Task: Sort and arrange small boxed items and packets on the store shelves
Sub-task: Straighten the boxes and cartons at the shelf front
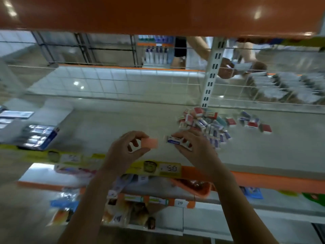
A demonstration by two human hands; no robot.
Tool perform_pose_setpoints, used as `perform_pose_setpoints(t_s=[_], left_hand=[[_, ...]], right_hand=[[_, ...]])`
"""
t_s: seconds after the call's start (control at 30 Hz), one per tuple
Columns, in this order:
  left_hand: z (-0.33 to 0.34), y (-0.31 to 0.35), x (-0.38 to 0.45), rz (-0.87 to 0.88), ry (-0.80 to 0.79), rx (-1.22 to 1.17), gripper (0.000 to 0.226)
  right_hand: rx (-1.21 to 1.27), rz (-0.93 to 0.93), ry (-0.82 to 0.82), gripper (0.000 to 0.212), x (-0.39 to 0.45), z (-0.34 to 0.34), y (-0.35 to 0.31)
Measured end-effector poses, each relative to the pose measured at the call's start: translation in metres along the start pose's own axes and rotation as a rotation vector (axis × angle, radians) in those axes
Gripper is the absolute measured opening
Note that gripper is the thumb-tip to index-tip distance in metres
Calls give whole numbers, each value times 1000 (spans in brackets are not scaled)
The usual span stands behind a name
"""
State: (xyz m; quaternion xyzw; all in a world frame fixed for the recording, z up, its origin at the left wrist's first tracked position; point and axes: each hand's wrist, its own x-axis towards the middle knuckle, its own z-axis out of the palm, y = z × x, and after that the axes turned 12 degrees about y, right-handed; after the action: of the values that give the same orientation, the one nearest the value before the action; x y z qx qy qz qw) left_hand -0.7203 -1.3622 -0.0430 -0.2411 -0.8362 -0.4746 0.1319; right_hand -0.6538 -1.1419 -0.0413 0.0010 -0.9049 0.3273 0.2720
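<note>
We hold both hands over the grey shelf [105, 127]: our left hand [123, 152] pinches a small pink box [151, 143] between thumb and curled fingers, and our right hand [195, 147] grips a few white-and-blue boxes [177, 140] just beside it. A loose heap of small red, white and blue boxes [205, 124] lies on the shelf behind our right hand, with a few strays [253, 123] farther right. A yellow price label [161, 168] marked 50 sits on the shelf's front edge between our wrists.

orange shelf edging [274, 180] | white slotted upright [212, 74] | wire-grid back panel [123, 81] | ceiling-light glare on top
</note>
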Motion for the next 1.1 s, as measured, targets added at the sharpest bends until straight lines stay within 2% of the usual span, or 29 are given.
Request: perform_pose_setpoints(t_s=[0.13, 0.27, 0.4, 0.57, 0.7, 1.0, 1.1], left_hand=[[-46, -21, -11, -56, 24, 32, 37], [-106, -56, -27, -93, 70, 40, 48], [-174, -92, -42, -153, 120, 73, 41], [-241, -137, -55, -110, 122, 142, 29], [-275, -169, -53, -100, 142, 194, 31], [-318, -238, -14, -128, 177, 189, 33], [-327, -260, 6, -108, 138, 146, 35]], right_hand=[[55, -84, -55, 24, 5, 37, -39], [32, -137, -77, 25, 8, 89, -88], [21, -162, -84, 24, 8, 146, -141], [20, -139, -118, 26, 13, 208, -198], [-18, -128, -178, 25, 26, 245, -231], [-67, -185, -160, 26, 87, 322, -264], [-60, -193, -180, 24, 112, 345, -270]])
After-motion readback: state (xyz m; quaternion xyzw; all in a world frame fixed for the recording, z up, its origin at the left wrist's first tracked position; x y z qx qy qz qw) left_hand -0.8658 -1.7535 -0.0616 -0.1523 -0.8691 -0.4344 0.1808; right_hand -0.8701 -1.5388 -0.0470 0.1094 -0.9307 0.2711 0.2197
